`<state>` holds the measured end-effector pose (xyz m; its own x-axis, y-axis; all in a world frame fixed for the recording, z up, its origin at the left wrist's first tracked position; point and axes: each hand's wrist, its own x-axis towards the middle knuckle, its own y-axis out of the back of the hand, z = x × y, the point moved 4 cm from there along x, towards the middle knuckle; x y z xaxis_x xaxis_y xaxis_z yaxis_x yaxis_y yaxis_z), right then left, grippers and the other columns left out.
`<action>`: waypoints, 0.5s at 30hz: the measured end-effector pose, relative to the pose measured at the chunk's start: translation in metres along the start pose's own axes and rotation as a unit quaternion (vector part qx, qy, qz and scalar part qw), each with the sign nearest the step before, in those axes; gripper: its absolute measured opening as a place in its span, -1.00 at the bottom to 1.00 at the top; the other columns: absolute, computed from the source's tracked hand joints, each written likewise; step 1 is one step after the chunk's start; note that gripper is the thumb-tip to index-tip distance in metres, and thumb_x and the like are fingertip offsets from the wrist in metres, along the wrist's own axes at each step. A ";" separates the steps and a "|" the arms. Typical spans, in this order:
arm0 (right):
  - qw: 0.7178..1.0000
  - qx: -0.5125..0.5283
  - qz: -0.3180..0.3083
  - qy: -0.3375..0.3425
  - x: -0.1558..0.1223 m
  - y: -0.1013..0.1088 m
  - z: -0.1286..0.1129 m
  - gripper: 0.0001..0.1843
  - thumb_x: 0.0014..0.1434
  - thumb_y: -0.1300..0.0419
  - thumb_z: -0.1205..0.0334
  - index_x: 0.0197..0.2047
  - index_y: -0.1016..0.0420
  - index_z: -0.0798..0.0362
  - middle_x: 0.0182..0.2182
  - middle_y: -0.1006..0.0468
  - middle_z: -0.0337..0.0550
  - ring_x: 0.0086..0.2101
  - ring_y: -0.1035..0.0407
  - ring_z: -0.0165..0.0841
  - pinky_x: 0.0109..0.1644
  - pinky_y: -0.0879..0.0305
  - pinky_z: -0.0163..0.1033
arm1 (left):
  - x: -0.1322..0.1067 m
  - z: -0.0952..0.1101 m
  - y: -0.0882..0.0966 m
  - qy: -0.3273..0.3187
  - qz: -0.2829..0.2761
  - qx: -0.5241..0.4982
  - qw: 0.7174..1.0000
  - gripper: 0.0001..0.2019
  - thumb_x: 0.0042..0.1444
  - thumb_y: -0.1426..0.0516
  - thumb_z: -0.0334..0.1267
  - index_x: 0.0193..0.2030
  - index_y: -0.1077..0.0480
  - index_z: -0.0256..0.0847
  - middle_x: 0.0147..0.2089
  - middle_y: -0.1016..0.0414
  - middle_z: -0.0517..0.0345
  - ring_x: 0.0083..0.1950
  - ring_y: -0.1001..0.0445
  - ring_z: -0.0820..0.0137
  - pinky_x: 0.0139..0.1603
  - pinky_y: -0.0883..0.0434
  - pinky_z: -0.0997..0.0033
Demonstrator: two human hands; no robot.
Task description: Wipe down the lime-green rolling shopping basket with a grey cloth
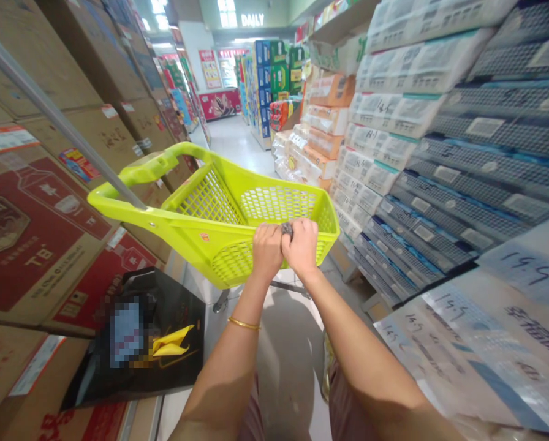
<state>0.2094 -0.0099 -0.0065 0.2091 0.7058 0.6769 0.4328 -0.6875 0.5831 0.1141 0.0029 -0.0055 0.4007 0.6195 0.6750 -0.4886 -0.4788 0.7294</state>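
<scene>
A lime-green plastic shopping basket cart (219,211) stands in the store aisle in front of me, tilted, with nothing visible inside it. My left hand (266,250) and my right hand (302,246) are side by side at its near rim. Both are closed in fists around a dark grey handle grip (287,229), which shows only between the knuckles. A gold bangle (244,323) sits on my left wrist. A grey metal pole (54,116) runs diagonally from the upper left down to the basket's far rim.
Stacked cardboard cartons (40,233) line the left side, with a black paper bag (136,340) lying on them. Wrapped tissue packs (440,153) with handwritten price tags fill the right. The pale floor (238,144) of the aisle runs ahead toward more displays.
</scene>
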 end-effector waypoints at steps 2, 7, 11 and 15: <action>1.000 0.002 -0.012 0.003 0.001 -0.002 -0.002 -0.81 0.06 -0.02 0.34 -0.25 -0.40 0.09 -0.26 -0.39 -0.02 -0.17 -0.17 -0.18 -0.04 -0.13 -0.09 | 0.000 -0.002 0.003 -0.019 -0.019 0.006 1.000 -0.78 0.25 0.06 -0.33 -0.17 -0.41 -0.23 -0.21 -0.47 0.02 -0.11 -0.39 0.25 0.17 -0.23 0.18; 0.998 0.008 -0.048 0.033 0.004 0.003 0.004 -0.81 0.09 -0.02 0.31 -0.24 -0.39 0.10 -0.27 -0.39 -0.01 -0.18 -0.17 -0.17 -0.03 -0.13 -0.07 | 0.000 -0.017 0.019 -0.007 -0.005 0.033 0.999 -0.75 0.27 0.07 -0.32 -0.04 -0.38 -0.25 -0.11 -0.47 -0.03 0.01 -0.37 0.24 0.23 -0.19 0.12; 0.992 0.050 -0.085 0.078 0.007 0.009 0.010 -0.79 0.08 -0.03 0.33 -0.19 -0.39 0.08 -0.23 -0.38 -0.03 -0.16 -0.20 -0.19 -0.01 -0.16 -0.08 | -0.002 -0.033 0.026 0.023 0.000 0.052 0.998 -0.75 0.27 0.08 -0.31 -0.10 -0.41 -0.21 -0.16 -0.47 0.01 -0.03 -0.38 0.25 0.23 -0.19 0.08; 0.981 0.094 -0.119 0.119 0.008 0.016 0.016 -0.71 0.11 -0.03 0.33 -0.07 -0.35 0.10 -0.10 -0.33 0.02 -0.05 -0.20 -0.20 0.07 -0.16 -0.07 | -0.004 -0.037 0.024 0.015 -0.022 0.057 0.998 -0.76 0.27 0.07 -0.31 -0.14 -0.42 -0.20 -0.21 -0.47 0.03 -0.08 -0.37 0.26 0.23 -0.19 0.10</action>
<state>0.2315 -0.0121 0.0010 -0.1176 0.7672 0.6306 0.6027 -0.4495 0.6593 0.0720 0.0117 0.0050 0.3963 0.6585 0.6398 -0.3790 -0.5174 0.7672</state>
